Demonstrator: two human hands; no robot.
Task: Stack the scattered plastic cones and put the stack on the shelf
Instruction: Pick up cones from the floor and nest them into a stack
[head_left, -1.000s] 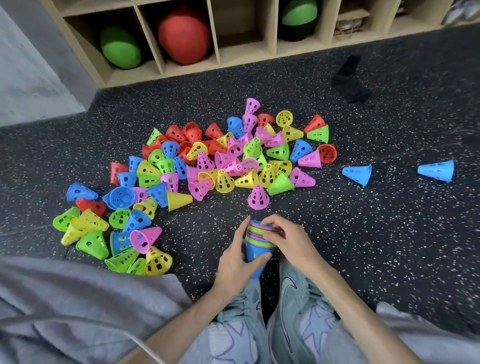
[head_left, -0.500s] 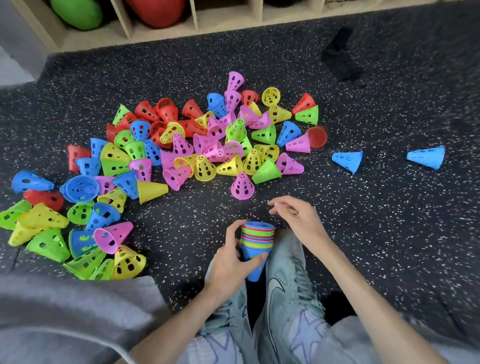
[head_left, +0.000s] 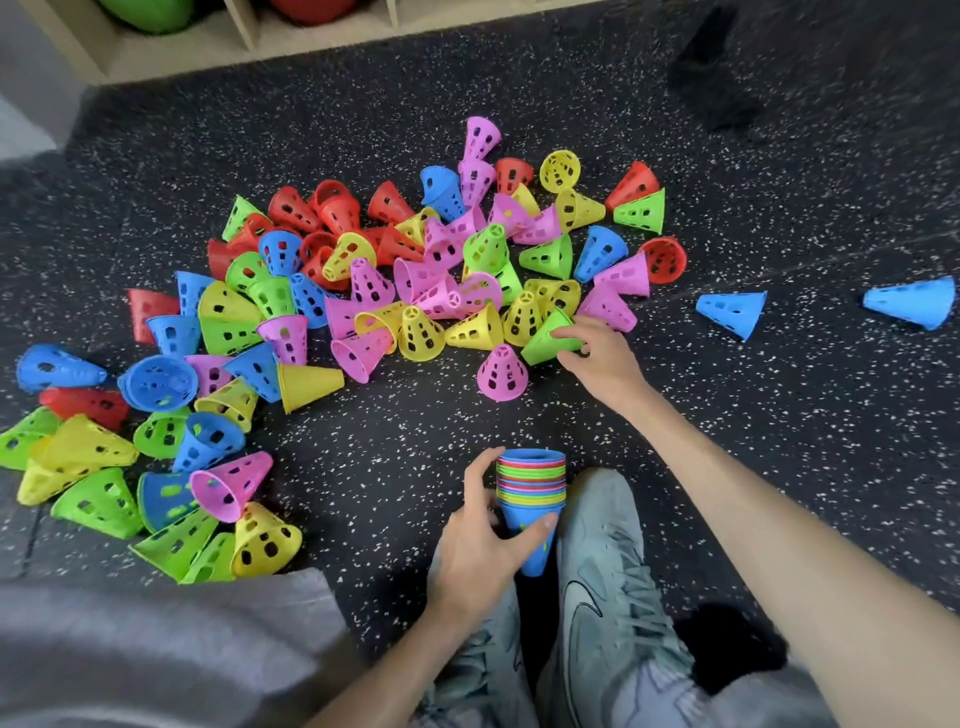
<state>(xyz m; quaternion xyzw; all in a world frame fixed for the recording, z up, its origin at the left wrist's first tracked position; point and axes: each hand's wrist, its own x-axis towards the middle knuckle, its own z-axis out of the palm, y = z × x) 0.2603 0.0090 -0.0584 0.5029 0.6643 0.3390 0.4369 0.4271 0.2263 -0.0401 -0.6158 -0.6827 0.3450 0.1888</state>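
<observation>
1. Scattered perforated plastic cones (head_left: 363, 291) in five bright colours cover the speckled black floor (head_left: 779, 467).
2. The left hand (head_left: 480, 545) grips an inverted stack of cones (head_left: 531, 493), just beside grey sneakers (head_left: 608, 571).
3. The right hand (head_left: 602, 353), fingers curled, grasps a green cone (head_left: 545, 340).

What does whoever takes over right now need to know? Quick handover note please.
Left hand: holds the stack of nested cones, point down, above the shoes.
Right hand: reaching out, fingers on a green cone at the near edge of the pile; grip not clearly closed.
Done: about ten cones stacked.
Left: dozens of loose cones on the floor, two blue strays to the right; then put the stack on the shelf.
</observation>
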